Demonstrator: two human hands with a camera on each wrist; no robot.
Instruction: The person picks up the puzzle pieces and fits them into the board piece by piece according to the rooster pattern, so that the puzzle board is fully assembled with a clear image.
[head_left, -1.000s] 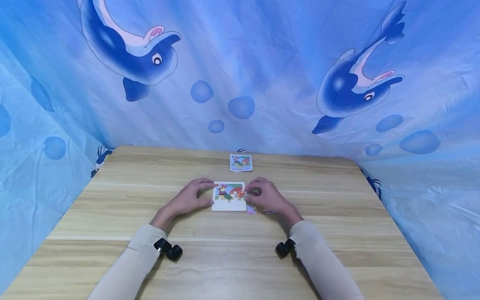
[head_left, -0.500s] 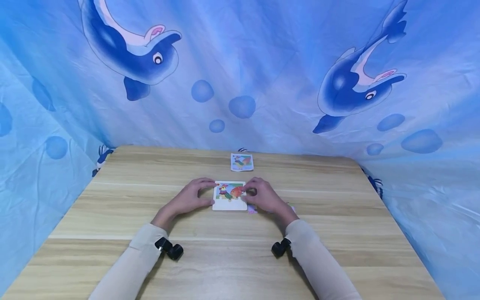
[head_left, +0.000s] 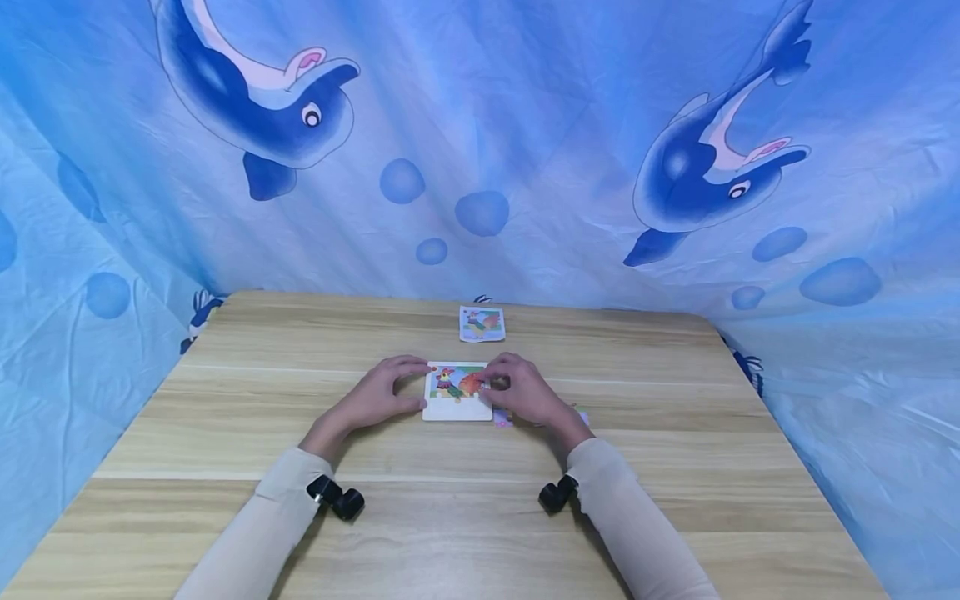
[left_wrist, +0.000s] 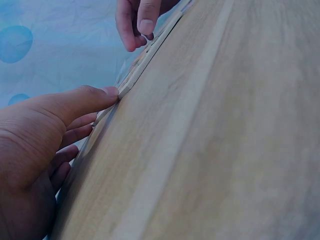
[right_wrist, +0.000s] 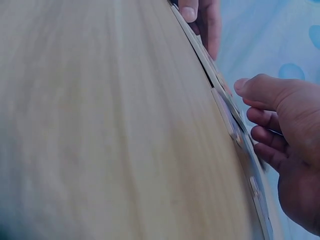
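Holding board (head_left: 459,411): my left hand (head_left: 375,393). My right hand (head_left: 527,392) is curving half-open above, visibly gripping nothing. Picture (head_left: 450,382) is filling board's top, bottom lying bare; pieces (head_left: 504,419) lying loose.

Pale beige sleeves (head_left: 251,533) (black wrist cameras (head_left: 348,504))

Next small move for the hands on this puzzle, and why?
Probably shift the right hand to the loose pieces and pick one up: the puzzle board is bare white along its lower strip, the rooster picture above looks mostly filled, and the left hand touches the left edge, so could steady it.
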